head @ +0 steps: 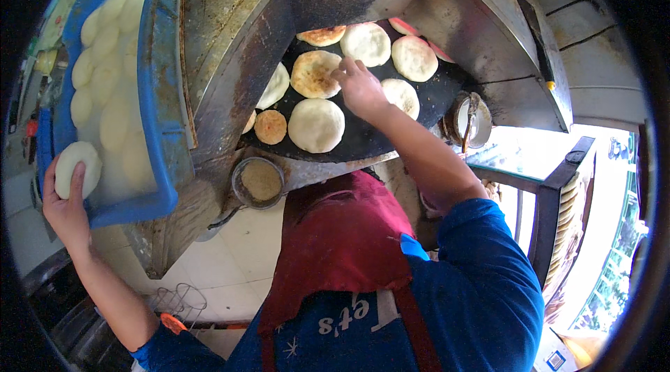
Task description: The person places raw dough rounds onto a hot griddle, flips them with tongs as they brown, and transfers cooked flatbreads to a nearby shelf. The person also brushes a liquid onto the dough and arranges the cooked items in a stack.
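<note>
My left hand [68, 199] holds a pale round of dough [78, 170] over the near left corner of a blue plastic crate [162, 183], in which several dough pieces [107, 81] lie. My right hand [356, 81] is above a round black griddle [361, 136], its fingertips at the right edge of a browned flatbread [314, 74]; whether they grip it, I cannot tell. A pale flatbread [316, 126] lies nearer to me, another [365, 45] beyond my fingers, one [414, 59] farther right and one [402, 97] beside my wrist. A small browned round [270, 127] lies at the left.
Angled metal walls [241, 52] surround the griddle's far side and flanks. A long-handled metal pan [261, 183] of tan grains sits at its near left edge. At its right is a white-lined bowl [479, 123] with a utensil across it. A dark-framed rack [555, 204] stands farther right.
</note>
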A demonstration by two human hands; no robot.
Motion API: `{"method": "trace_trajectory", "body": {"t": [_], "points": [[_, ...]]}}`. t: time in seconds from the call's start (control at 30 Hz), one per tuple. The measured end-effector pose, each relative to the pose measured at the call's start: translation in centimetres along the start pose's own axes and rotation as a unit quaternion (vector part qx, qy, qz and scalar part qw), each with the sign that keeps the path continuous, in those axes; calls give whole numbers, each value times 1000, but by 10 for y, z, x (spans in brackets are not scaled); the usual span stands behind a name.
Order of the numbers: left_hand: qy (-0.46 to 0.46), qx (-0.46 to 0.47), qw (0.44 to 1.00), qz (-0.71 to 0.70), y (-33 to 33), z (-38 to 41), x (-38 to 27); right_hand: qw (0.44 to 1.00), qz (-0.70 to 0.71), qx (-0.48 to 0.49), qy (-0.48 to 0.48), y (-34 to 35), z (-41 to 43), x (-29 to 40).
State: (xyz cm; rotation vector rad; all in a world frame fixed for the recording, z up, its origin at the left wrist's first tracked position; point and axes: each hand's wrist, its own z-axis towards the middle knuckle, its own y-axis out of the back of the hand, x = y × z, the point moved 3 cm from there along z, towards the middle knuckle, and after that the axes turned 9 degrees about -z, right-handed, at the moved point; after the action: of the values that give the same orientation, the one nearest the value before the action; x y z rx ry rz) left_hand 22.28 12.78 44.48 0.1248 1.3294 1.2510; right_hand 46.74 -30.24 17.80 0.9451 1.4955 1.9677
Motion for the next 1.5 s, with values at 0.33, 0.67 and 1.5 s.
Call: {"method": "trace_trajectory", "body": {"t": [0.33,0.67,1.5], "points": [[-19,-5,998,52,4,0,-7,520,686,-61,-505,-34,92,-12],[-13,6,1000,-23,3,-4,-4,492,704,-151,-490,-42,113,-10],[-9,6,1000,-15,2,4,-2,984,-12,-178,-6,-3,-60,-7]]}}
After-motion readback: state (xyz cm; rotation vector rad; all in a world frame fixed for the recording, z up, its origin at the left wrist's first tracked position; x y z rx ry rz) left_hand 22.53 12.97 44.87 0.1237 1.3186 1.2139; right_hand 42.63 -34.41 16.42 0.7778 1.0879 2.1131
